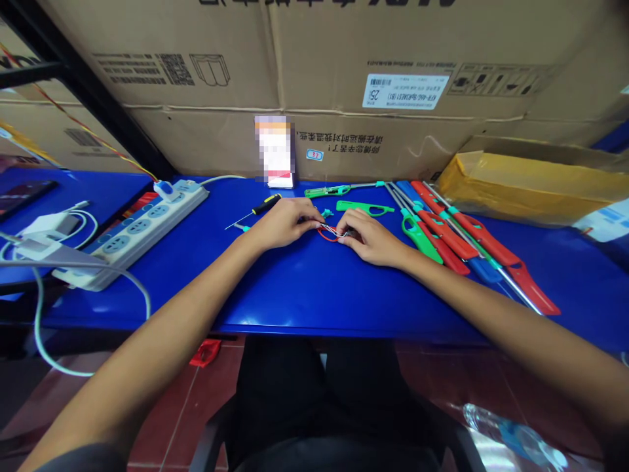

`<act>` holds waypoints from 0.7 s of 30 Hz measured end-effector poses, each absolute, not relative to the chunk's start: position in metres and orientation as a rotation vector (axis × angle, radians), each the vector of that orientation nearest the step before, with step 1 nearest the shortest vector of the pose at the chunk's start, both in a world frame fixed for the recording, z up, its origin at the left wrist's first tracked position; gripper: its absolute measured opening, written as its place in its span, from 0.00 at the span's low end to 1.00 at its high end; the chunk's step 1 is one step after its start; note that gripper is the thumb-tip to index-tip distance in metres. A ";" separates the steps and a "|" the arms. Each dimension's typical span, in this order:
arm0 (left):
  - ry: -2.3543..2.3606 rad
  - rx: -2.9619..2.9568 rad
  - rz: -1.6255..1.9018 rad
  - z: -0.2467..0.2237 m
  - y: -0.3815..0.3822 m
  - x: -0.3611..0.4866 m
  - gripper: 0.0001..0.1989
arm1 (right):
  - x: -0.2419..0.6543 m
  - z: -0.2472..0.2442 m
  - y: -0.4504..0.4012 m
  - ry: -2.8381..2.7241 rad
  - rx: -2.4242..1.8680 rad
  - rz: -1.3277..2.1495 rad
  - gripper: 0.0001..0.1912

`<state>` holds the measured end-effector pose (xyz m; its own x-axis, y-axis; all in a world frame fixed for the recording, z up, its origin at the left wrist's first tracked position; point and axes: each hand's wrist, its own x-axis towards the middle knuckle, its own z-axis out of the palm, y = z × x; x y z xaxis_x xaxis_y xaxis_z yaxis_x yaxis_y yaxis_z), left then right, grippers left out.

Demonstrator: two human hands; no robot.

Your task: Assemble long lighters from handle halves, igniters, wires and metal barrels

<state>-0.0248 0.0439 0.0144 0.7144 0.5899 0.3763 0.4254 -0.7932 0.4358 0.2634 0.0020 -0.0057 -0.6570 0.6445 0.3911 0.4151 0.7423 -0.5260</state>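
Note:
Thin red and white wires (330,232) run between my two hands, just above the blue table. My left hand (291,221) has its fingers closed on one end of the wires. On the other end, my right hand (366,236) pinches them between thumb and fingers. Just beyond my hands lies a green lighter shell (363,208), with a small teal piece (327,213) beside it. A black and yellow screwdriver (266,204) rests behind my left hand. Farther back is a green lighter (328,191) with a metal tube.
Several red, blue and green lighters (445,233) lie in a pile at right, before a yellow-taped box (535,187). A phone (276,154) leans on cardboard (196,131). At left are a power strip (142,229) and white chargers (49,229).

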 end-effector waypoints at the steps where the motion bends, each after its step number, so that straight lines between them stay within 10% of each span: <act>1: 0.797 2.594 0.730 0.014 0.044 -0.024 0.09 | 0.263 -0.006 0.002 -2.369 -0.797 0.533 0.03; 21: 0.884 2.580 0.845 0.002 0.045 -0.013 0.06 | 0.263 -0.007 0.002 -2.322 -0.872 0.576 0.04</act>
<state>-0.0126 0.0451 0.0023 0.6406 0.6317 0.4366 0.4643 -0.7715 0.4350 0.2632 0.0022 -0.0074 -0.6137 0.6977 0.3697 0.4439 0.6921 -0.5692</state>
